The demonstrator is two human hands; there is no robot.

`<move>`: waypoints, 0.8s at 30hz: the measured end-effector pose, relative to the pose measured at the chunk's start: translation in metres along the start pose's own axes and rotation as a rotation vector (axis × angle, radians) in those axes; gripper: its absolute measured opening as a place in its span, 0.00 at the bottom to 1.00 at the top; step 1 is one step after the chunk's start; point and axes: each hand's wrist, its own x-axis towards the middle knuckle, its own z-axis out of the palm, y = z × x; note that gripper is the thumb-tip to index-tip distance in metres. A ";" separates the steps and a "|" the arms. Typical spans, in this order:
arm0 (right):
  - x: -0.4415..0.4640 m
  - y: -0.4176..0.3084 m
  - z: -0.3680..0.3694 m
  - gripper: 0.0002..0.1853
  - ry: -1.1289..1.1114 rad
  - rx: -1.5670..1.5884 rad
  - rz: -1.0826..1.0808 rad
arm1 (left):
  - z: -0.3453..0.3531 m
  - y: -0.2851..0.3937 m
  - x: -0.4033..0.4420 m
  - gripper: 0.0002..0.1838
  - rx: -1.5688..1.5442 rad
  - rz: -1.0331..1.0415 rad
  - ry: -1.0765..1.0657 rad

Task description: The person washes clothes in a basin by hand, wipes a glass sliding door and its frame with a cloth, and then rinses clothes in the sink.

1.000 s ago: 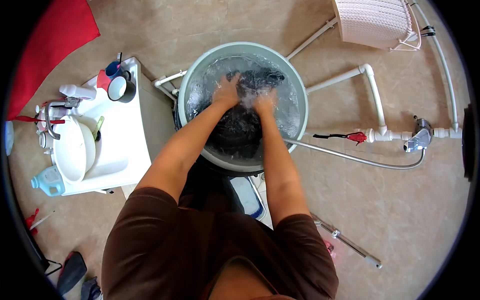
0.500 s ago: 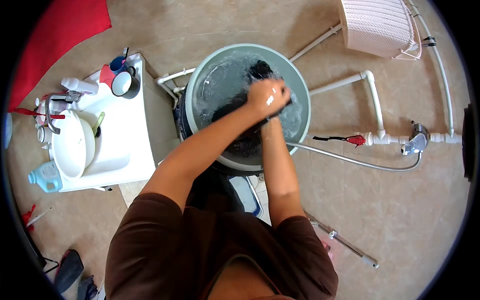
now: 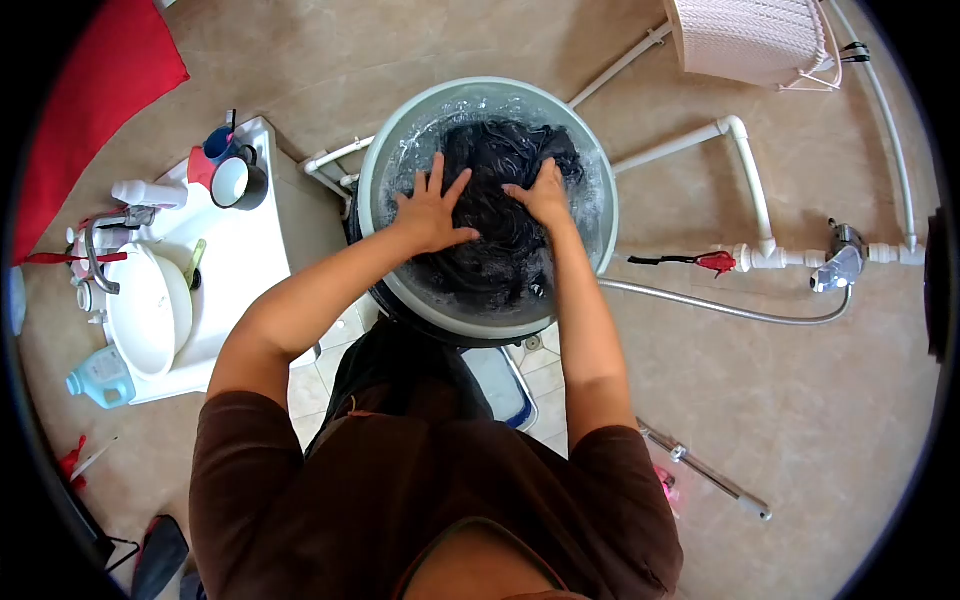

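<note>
A dark wet garment (image 3: 500, 210) lies bunched in the water of a round grey-green tub (image 3: 608, 190). My left hand (image 3: 432, 215) rests over its left side, fingers spread wide and holding nothing. On the upper right of the cloth is my right hand (image 3: 545, 198), its thumb stretched out to the left, apart from the other fingers. Those fingers point away from me and partly dip against the cloth, so their tips are hard to see. Water with some bubbles shows around the cloth.
At left stands a white sink (image 3: 250, 240) holding a white basin (image 3: 150, 310), a dark mug (image 3: 250, 188) and bottles. A metal hose (image 3: 730, 312) runs from the tub's right side to a wall valve (image 3: 840, 260). White pipes and a pink woven basket (image 3: 750, 40) are at upper right.
Both hands were together, closed on the dark cloth at the tub's upper right. Now they are apart, the left hand moved left and opened, and the cloth lies spread in the tub.
</note>
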 end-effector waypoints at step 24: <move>-0.073 -0.042 0.003 0.43 -0.375 0.738 -0.031 | -0.070 0.046 -0.014 0.29 -0.528 0.158 0.257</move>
